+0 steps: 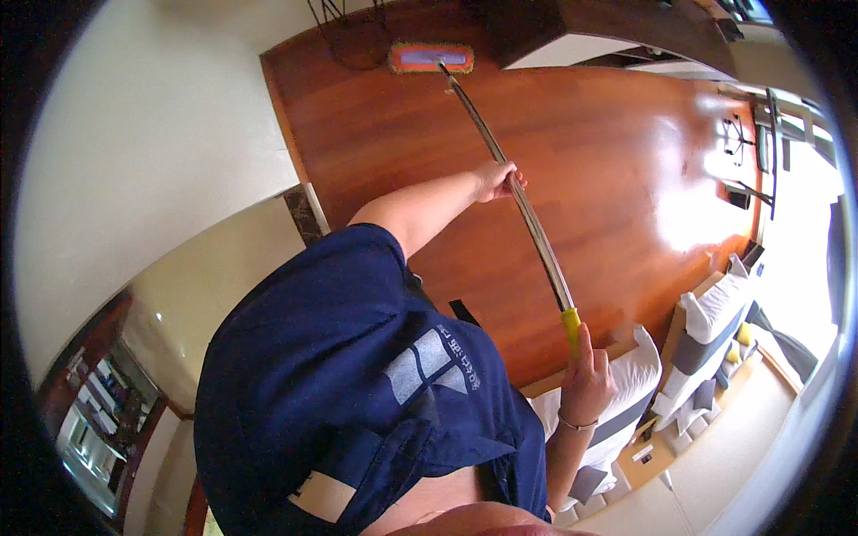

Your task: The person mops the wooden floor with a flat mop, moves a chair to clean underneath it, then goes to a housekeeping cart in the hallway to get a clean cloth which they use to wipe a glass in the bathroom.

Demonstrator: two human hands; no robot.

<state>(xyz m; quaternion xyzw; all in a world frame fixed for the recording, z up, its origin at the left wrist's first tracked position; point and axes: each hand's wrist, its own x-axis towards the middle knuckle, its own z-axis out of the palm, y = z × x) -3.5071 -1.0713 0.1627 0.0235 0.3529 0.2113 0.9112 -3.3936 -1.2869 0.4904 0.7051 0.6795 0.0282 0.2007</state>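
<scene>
My left hand (497, 181) is wrapped around the metal pole (541, 241) of a flat mop, about midway along it. My right hand (588, 378) holds the yellow grip (571, 323) at the pole's near end, its index finger pointing along the grip. At the far end the mop head (417, 59) lies flat on the glossy reddish wood floor (402, 127). A purple plate shows on its orange pad, which has a greenish fringe.
Thin black metal legs (324, 20) stand left of the mop head. A dark cabinet (536, 33) is to its right. A white wall (167, 134) borders the floor at left. Two beds (714, 315) and a bright window (798, 221) are at right.
</scene>
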